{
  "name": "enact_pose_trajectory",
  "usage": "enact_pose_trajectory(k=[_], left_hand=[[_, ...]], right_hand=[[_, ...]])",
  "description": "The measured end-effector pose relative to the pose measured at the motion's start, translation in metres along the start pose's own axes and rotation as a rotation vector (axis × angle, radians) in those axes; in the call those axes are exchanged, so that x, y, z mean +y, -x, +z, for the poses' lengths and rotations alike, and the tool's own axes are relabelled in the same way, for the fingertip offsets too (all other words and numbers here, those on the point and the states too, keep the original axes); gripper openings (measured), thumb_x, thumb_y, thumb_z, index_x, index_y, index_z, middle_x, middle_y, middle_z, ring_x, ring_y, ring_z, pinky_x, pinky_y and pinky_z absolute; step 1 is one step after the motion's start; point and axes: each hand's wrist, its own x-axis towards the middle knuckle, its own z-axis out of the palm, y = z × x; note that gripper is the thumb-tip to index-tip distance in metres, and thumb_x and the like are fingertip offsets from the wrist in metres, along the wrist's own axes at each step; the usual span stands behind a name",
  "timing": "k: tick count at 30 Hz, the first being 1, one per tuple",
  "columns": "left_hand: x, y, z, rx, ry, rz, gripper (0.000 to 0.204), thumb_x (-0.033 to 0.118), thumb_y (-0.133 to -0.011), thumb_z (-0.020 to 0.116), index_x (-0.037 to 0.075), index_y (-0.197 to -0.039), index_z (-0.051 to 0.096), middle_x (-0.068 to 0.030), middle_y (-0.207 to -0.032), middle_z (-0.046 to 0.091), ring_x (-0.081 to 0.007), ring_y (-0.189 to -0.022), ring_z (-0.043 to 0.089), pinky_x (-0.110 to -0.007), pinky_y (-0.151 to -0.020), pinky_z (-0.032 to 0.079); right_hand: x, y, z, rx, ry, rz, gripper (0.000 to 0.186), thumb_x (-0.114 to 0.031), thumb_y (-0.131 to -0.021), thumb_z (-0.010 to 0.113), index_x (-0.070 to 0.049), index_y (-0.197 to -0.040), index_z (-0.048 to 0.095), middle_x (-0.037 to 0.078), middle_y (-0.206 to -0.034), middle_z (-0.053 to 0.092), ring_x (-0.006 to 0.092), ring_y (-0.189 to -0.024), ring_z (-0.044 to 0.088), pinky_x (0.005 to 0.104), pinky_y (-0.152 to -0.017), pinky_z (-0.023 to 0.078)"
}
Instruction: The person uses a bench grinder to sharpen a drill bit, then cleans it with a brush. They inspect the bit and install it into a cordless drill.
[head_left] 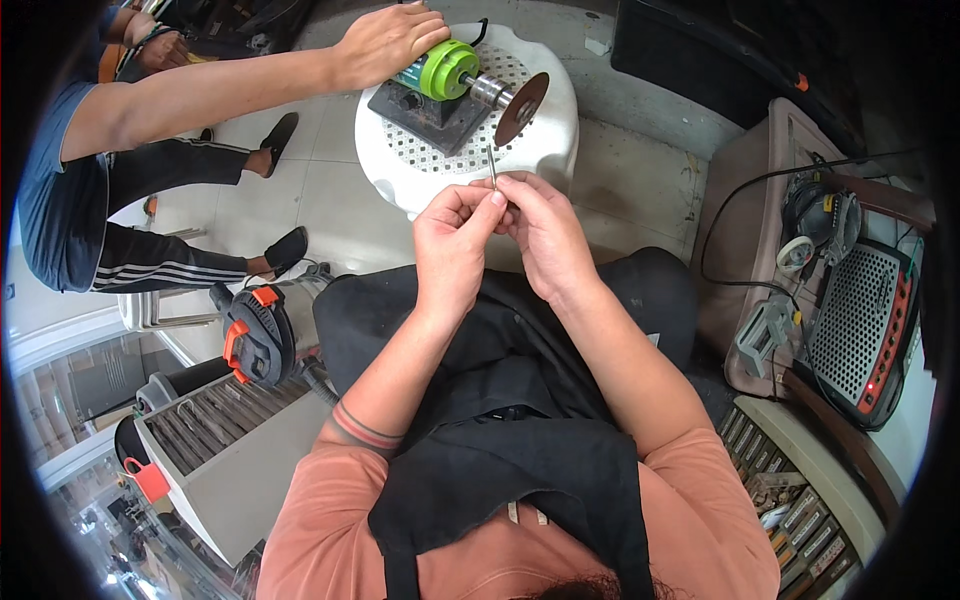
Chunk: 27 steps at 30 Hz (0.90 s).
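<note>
My left hand (455, 235) and my right hand (540, 230) are pinched together around a thin metal rod (492, 163) pointing up, just below a dark cutting disc (522, 105). The disc is on the spindle of a green electric grinder (440, 72) on a black base (430, 130), which sits on a white plastic stool (375, 165). A co-worker's hand (395, 45) rests on top of the grinder. The rod's lower end is hidden by my fingers, and I cannot tell whether its tip touches the disc.
The co-worker stands at left, near a vacuum cleaner (260, 335) and a grey box of slotted items (210, 490). At right are a pinkish-grey bin (730, 250) with tools and a cable, a perforated black-and-red device (850, 320) and racks of small boxes (800, 510).
</note>
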Motion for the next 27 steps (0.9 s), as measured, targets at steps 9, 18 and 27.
enact_pose_trajectory(k=[9,18,27], left_hand=[[0.003,0.0,0.007,0.01,0.023,-0.008,0.011,0.006,-0.102,0.069,-0.005,-0.1,0.07,-0.008,-0.089,0.073,-0.0113,-0.08,0.067,-0.027,-0.075,0.056],[0.003,0.001,0.007,-0.006,0.0,0.002,0.011,0.006,-0.102,0.068,-0.005,-0.099,0.07,-0.0085,-0.089,0.073,-0.0116,-0.08,0.067,-0.027,-0.076,0.056],[0.002,0.001,0.011,0.015,-0.004,-0.009,0.012,0.007,-0.102,0.069,-0.005,-0.099,0.069,-0.0081,-0.088,0.072,-0.0112,-0.079,0.066,-0.026,-0.075,0.055]], right_hand=[[-0.003,-0.001,-0.002,0.004,-0.045,0.02,0.023,-0.021,-0.101,0.065,-0.001,-0.109,0.071,0.005,-0.101,0.073,0.0071,-0.083,0.057,0.0251,-0.078,0.047],[-0.001,-0.002,-0.001,0.021,-0.065,0.018,0.022,-0.021,-0.1,0.066,-0.002,-0.107,0.072,-0.001,-0.089,0.065,0.0058,-0.076,0.05,0.0245,-0.071,0.043],[-0.002,-0.001,-0.002,0.038,-0.086,0.018,0.022,-0.02,-0.098,0.064,0.0,-0.105,0.072,0.0,-0.09,0.065,0.007,-0.075,0.051,0.0256,-0.071,0.043]])
